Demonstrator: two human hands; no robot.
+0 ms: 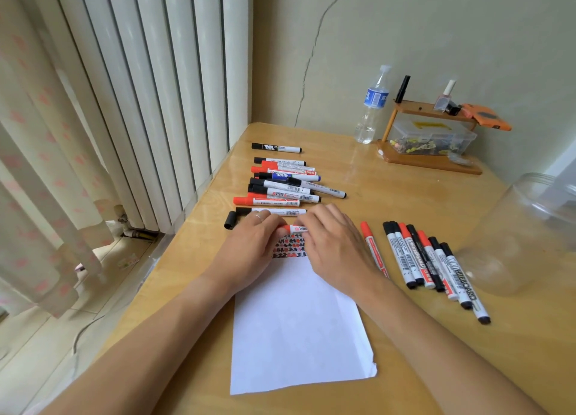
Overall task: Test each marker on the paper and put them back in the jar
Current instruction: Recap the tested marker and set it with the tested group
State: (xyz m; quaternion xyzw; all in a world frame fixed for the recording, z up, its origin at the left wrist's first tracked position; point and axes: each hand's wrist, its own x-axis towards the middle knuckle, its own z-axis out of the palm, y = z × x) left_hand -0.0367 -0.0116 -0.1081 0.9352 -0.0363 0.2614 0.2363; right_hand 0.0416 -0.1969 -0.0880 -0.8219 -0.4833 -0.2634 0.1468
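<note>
A white sheet of paper (299, 321) lies on the wooden table (389, 196), with rows of red and black marks at its far end. Over those marks I hold a red-capped marker (294, 228) level between both hands. My left hand (252, 246) grips the cap end and my right hand (330, 243) grips the barrel. A clear plastic jar (520, 237) lies on its side at the right. A row of several markers (433, 262) rests right of the paper, and a pile of several more markers (286, 184) sits beyond my hands.
A loose black cap (230, 220) lies left of my left hand. At the back right stand a water bottle (372, 106) and a wooden shelf (430, 153) holding a plastic box. A white radiator (156, 87) and a curtain flank the table's left edge.
</note>
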